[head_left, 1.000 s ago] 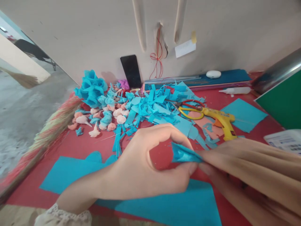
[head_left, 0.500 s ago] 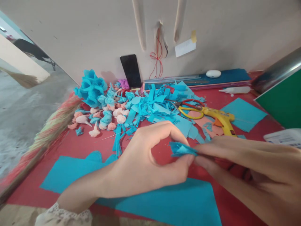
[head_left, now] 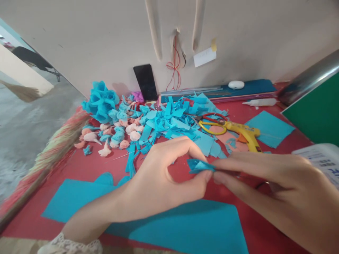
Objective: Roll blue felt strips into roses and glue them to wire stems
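My left hand (head_left: 161,180) and my right hand (head_left: 267,183) meet over the red table (head_left: 87,162), both pinching a small rolled piece of blue foam (head_left: 198,165) between thumb and fingertips. The left thumb and forefinger curl into a ring around its left end. The right fingers are pressed together on its right end. A large blue foam sheet (head_left: 185,229) lies flat under both hands.
A heap of blue foam scraps (head_left: 174,121), small pink and blue foam flowers (head_left: 119,132), red-and-yellow scissors (head_left: 214,123) and a yellow glue gun (head_left: 247,135) lie beyond the hands. A black phone (head_left: 145,82) leans on the wall. A green board (head_left: 315,118) stands right.
The right hand has drawn back to the right, showing more of its fingers. The blue piece has been rolled tighter and looks smaller. The view has shifted slightly.
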`<state>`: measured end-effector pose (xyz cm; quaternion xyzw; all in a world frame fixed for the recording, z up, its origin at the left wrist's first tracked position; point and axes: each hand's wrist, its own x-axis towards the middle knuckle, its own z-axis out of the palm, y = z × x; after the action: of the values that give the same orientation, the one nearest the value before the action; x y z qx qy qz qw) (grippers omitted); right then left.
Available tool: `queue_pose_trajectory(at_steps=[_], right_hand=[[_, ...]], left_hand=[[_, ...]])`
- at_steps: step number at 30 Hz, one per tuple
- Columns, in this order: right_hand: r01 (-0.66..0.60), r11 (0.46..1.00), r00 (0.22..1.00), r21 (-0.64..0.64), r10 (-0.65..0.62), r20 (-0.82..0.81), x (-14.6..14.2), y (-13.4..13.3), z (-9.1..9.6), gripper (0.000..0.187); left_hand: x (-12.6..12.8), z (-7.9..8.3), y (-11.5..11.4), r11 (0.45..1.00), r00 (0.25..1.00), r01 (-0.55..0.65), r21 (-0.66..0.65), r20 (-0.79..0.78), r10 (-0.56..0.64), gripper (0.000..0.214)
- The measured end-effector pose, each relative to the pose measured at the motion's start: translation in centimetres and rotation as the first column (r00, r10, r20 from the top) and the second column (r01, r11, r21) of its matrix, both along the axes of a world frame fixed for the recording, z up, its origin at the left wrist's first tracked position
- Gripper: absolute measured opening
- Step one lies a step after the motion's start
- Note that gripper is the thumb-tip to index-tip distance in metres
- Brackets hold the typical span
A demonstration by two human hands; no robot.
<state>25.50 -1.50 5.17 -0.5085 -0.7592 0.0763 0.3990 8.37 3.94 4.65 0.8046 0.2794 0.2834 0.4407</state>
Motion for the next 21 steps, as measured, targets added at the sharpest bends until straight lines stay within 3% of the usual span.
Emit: queue_pose_trajectory(at_steps=[13, 21], right_hand=[[-0.047, 0.99, 0.982, -0.132, 0.022, -0.185, -0.1, 0.01, -0.26, 0.022], [-0.01, 0.997, 0.986, -0.077, -0.003, -0.167, -0.19, -0.2, -0.28, 0.019]], left_hand=[[0.2, 0.15, 0.08, 1.0, 1.0, -0.016, -0.021, 0.0, 0.016, 0.012], [0.42, 0.13, 0.21, 0.997, 0.999, -0.033, -0.068, -0.026, 0.031, 0.013]])
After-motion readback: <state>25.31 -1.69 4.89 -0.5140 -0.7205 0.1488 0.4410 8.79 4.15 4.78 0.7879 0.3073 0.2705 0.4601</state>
